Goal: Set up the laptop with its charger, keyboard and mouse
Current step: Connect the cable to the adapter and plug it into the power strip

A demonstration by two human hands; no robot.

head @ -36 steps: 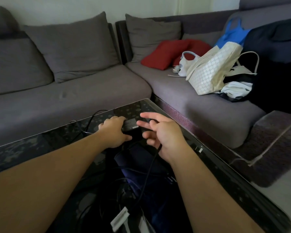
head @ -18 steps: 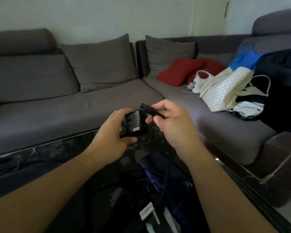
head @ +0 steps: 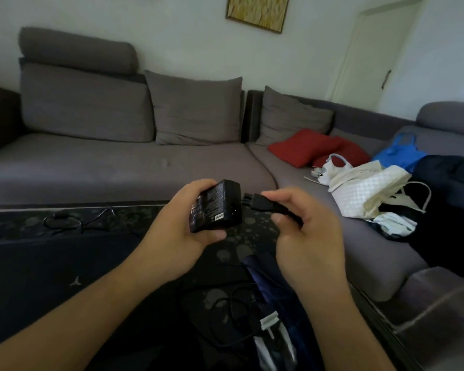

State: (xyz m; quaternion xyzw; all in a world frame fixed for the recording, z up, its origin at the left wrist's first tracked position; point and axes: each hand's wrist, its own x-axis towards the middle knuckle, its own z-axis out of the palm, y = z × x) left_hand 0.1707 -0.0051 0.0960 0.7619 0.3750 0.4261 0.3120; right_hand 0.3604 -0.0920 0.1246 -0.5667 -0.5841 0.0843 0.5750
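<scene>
My left hand grips a black charger brick with a white label, held up above the dark glass table. My right hand pinches the black plug of a power cord, its tip a short gap to the right of the brick's socket end. The cord runs down behind my right hand and loops over the table below. No laptop, keyboard or mouse is recognisable in view.
A dark blue bag lies on the table under my hands. A thin black cable sits at the table's far left edge. A grey corner sofa holds red cushions, a white bag and dark clothes.
My left hand lifted the charger brick off the table. My right hand took the cord's plug and brought it level with the brick's end. The camera tilted upward.
</scene>
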